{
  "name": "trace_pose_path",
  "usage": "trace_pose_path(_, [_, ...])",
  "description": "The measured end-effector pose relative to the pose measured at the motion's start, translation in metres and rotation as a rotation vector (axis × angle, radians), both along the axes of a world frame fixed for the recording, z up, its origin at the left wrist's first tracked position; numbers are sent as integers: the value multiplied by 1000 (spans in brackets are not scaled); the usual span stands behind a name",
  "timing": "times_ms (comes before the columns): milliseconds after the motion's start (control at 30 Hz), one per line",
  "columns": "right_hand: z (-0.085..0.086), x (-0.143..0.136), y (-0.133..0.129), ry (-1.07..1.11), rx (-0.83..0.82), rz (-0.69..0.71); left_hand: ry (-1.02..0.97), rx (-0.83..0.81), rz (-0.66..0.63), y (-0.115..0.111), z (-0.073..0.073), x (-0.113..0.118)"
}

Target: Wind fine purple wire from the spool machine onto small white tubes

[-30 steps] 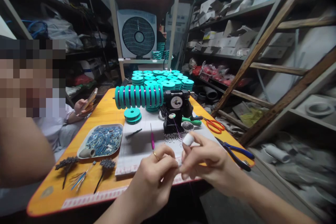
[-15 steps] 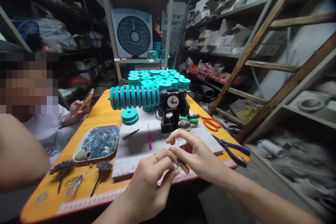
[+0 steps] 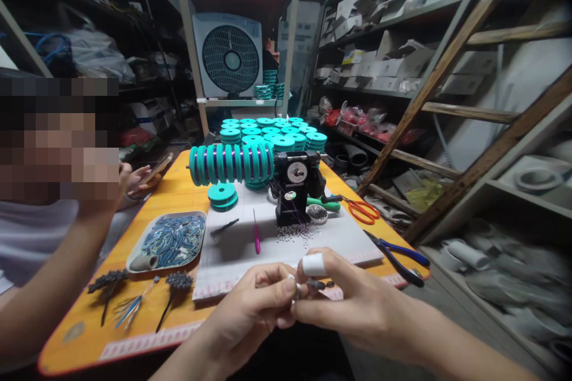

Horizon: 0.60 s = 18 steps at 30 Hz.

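Note:
My left hand (image 3: 259, 303) and my right hand (image 3: 353, 292) meet above the front edge of the white board (image 3: 223, 271). Both are closed, with fingertips pinched together around something small and partly hidden. White tape wraps a finger of the right hand, and a small dark piece shows beside its fingers. Beyond them, small silvery beads (image 3: 292, 233) lie scattered at the foot of a black winding device (image 3: 290, 196) that carries a row of teal spools (image 3: 230, 164). A magenta-handled tool (image 3: 257, 239) lies on the board.
Left of the board is a tray of small blue pieces (image 3: 174, 241), with black bundles (image 3: 179, 283) in front. Orange scissors (image 3: 364, 211) and blue-handled pliers (image 3: 404, 253) lie right. A person with a phone (image 3: 156, 169) sits left. Teal spools (image 3: 283, 143) stand behind.
The right hand has turned and dropped lower, showing its taped finger. The left hand's fingers have shifted, its ring now hidden. The other person has raised an arm toward the head.

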State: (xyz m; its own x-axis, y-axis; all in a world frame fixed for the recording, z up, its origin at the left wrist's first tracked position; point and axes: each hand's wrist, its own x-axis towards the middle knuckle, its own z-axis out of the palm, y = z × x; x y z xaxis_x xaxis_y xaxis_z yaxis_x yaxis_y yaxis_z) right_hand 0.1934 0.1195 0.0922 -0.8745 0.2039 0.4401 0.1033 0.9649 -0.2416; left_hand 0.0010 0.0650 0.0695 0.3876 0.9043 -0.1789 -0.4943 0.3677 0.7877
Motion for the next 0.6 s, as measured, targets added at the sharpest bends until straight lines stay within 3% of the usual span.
trace_pose_path(200, [-10,-1,3,7,-128,-52,21,9,2,0,-2,0])
trace_pose_path(300, [-10,0,2,73,-138,-25,134,88,-1,0,4,-2])
trace_pose_path(467, [-2,1,1,175,-238,72,702,463,134,-5,16,-4])
trace_pose_path(600, [1,-3,3,265,-491,83,1026,954,317,-10,8,-3])
